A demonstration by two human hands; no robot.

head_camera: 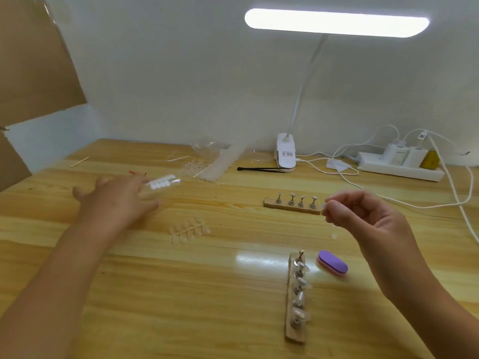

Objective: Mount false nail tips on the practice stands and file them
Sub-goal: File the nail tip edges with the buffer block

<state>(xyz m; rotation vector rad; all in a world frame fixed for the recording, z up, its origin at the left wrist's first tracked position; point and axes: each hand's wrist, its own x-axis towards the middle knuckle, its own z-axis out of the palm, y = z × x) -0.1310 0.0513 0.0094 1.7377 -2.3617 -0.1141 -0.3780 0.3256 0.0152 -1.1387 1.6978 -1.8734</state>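
Pinching a clear nail tip (324,205) between thumb and forefinger, the right hand (363,216) hovers above the wooden table (207,294), its other fingers curled loosely toward the palm. Just past those fingertips sits the far stand (293,204), a wooden bar with four metal holders; the tip is right at its near end, though I can't tell whether they touch. Below the right hand, closer to the person, lies the near stand (298,294), and look, clear tips are sitting on several of its holders. Right under the right wrist, just beside that stand, a purple buffer block (332,263) lies flat on the wood.

Over to the left hand (116,200): it's blurred, held low over the table, fingers stretched out and spread, and I can make out nothing in its grasp. Just beyond its fingertips lies a white strip (162,182) with a row of round tabs. Between the two hands, a little nearer the left, a sprue of clear nail tips (189,230) rests on the table. Farther out past the left hand's fingers, there's a crumpled clear bag (207,164). Well beyond the right hand, against the wall, stand the lamp clip (285,154) and a power strip (399,164), with white cables (453,193) trailing down past the hand's outer side.
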